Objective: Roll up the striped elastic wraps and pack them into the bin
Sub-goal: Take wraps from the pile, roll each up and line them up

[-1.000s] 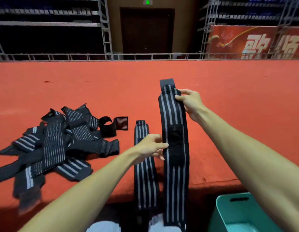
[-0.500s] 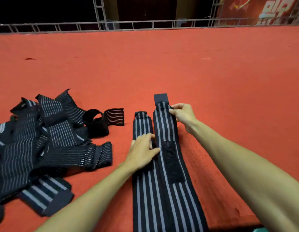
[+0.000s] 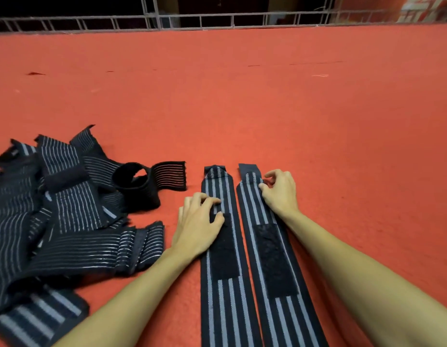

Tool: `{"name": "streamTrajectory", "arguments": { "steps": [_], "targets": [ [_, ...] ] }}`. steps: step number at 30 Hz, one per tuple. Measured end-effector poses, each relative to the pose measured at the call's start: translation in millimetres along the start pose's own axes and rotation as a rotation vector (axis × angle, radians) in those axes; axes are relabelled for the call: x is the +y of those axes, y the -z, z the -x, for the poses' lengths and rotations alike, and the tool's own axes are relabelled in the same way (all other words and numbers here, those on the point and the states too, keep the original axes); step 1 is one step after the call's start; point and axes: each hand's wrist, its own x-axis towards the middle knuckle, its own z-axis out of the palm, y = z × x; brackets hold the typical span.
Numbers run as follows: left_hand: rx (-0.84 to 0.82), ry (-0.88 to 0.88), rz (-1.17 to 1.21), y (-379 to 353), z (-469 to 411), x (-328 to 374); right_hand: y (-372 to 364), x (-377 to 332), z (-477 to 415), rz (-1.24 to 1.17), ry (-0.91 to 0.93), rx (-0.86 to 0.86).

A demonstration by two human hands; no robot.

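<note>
Two long black wraps with grey stripes lie flat side by side on the red surface, each with a black hook-and-loop patch. My left hand [image 3: 198, 222] rests on the left wrap [image 3: 226, 296], bent fingertips pressing just beyond its patch. My right hand [image 3: 280, 192] is at the far end of the right wrap [image 3: 280, 304], thumb and curled fingers pinching its right edge. A pile of more striped wraps [image 3: 67, 221] lies to the left. The bin is out of view.
A black looped band [image 3: 137, 189] sits at the pile's right edge, close to my left hand. The red surface [image 3: 267, 108] stretches far ahead and to the right. A metal railing [image 3: 192, 21] runs along its far edge.
The right wrap has come down from the air and now lies flat beside the left one. My view has tilted down, so the bin left the frame. My left hand moved onto the left wrap.
</note>
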Motion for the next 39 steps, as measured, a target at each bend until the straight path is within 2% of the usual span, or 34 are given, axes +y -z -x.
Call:
{"name": "streamTrajectory", "arguments": {
  "steps": [4, 7, 12, 14, 20, 24, 29, 33, 39],
  "targets": [
    [-0.055, 0.009, 0.01, 8.0, -18.0, -2.5, 2.9, -10.2, -0.9, 0.017, 0.012, -0.029],
    [-0.073, 0.052, 0.048, 8.2, -38.8, -4.3, -2.0, -28.2, -6.2, 0.024, 0.123, -0.063],
    [0.123, 0.134, 0.259, -5.6, -51.4, -13.3, -25.1, -62.3, -21.3, -0.046, 0.242, -0.18],
    [0.124, 0.143, 0.29, -7.4, -52.4, -15.5, -38.8, -64.9, -24.6, -0.045, 0.267, -0.225],
    [0.095, 0.259, 0.347, -9.7, -55.7, -17.9, -60.0, -43.9, -21.0, -0.176, 0.296, -0.121],
    [0.158, 0.282, 0.47, -8.5, -55.6, -17.4, -59.7, -45.2, -22.3, -0.055, 0.276, -0.188],
    [0.138, 0.265, 0.483, -6.8, -55.1, -17.3, -61.5, -43.8, -23.8, 0.138, 0.355, -0.306],
    [0.131, 0.285, 0.465, -7.6, -54.5, -18.1, -59.4, -43.0, -20.9, -0.064, 0.319, -0.219],
    [0.082, 0.274, 0.361, -4.4, -53.1, -15.9, -52.6, -50.2, -20.8, -0.425, 0.177, 0.096]
  ]
}}
